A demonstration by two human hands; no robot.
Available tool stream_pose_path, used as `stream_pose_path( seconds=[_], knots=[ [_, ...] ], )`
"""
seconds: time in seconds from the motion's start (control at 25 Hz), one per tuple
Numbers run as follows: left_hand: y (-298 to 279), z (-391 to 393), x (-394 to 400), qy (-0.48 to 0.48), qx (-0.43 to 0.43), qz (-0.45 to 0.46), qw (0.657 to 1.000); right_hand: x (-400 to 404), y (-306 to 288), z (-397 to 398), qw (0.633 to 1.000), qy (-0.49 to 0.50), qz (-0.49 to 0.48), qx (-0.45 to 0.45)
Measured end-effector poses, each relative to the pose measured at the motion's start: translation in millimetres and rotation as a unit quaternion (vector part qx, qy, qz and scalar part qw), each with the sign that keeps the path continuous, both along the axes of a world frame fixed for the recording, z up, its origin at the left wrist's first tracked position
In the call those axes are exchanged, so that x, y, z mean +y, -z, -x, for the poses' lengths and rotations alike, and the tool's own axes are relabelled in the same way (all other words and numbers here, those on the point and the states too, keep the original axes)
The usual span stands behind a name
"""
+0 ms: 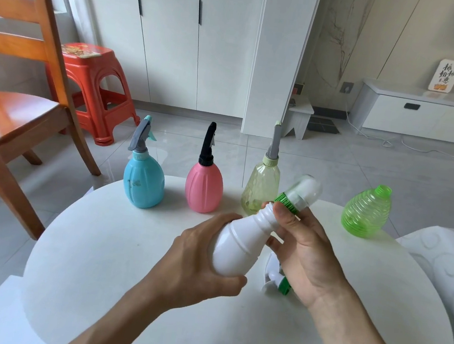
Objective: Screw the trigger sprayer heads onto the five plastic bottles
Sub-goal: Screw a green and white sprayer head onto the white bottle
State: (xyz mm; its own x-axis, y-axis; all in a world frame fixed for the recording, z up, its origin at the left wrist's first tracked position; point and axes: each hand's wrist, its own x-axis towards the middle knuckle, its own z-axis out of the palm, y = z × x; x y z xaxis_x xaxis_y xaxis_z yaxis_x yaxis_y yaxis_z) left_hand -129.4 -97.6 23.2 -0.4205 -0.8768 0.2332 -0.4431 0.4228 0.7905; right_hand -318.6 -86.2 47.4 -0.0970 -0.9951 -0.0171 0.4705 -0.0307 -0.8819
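Desk (pixel 113 266), round and white, carries everything, so take its centre as the hub of the clock. Along the far rim from eleven to twelve stand three finished bottles: the blue bottle (pixel 143 182), the pink bottle (pixel 204 187) and the pale yellow bottle (pixel 260 189), each with a trigger head already seated. Out at two o'clock the ribbed green bottle (pixel 366 213) stands alone with its neck bare.

Over the middle, the left hand (pixel 198 264) wraps the belly of the white bottle (pixel 240 241), tilted so its threaded neck points toward one o'clock. The right hand (pixel 304 254) pinches a sprayer head (pixel 298 195) by its green ribbed collar, thumb and fingers closed on it, the collar just touching the neck but seemingly not yet threaded on. A second sprayer head (pixel 275 282), white with a green collar, lies on the desk just below the right hand, partly hidden.

This looks like the fourth bottle in hand, at the seating stage. The next move probably calls for squaring the collar to the threads, then twisting it while the left hand holds the body firm; started crooked, it could cross-thread.
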Motion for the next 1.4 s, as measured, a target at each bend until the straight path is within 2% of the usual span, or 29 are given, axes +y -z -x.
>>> stream_pose_path(
  seconds=[0.2,0.32,0.48,0.64,0.8,0.88,0.96,1.04,1.2,1.32,1.4],
  knots=[
    [3,6,-1,-0.008,-0.019,0.033,0.999,2,1,-5,0.992,0.078,-0.021,0.101],
    [2,6,-4,-0.023,-0.02,0.045,0.999,3,-1,2,0.989,0.06,-0.013,0.136],
    [2,6,-2,-0.043,-0.031,0.089,0.995,4,-6,7,0.989,0.064,-0.006,0.13],
    [2,6,0,-0.049,-0.051,0.124,0.99,2,-1,3,0.989,0.074,-0.049,0.118],
    [2,6,0,-0.056,-0.062,0.14,0.987,2,-3,0,0.995,0.062,-0.04,0.073],
    [2,7,1,-0.063,-0.077,0.16,0.982,3,-4,-1,0.991,0.083,-0.03,0.097],
    [4,8,1,-0.068,-0.106,0.183,0.975,2,-1,0,0.983,0.121,-0.051,0.132],
    [5,9,2,-0.073,-0.118,0.19,0.972,1,2,2,0.98,0.119,-0.074,0.145],
    [3,7,-1,-0.088,-0.088,0.183,0.975,1,0,6,0.992,0.049,-0.023,0.115],
    [3,6,-1,-0.101,-0.086,0.194,0.972,3,1,1,0.99,0.08,0.0,0.118],
    [4,8,1,-0.103,-0.085,0.185,0.974,2,3,-6,0.99,0.115,-0.02,0.083]
  ],
)
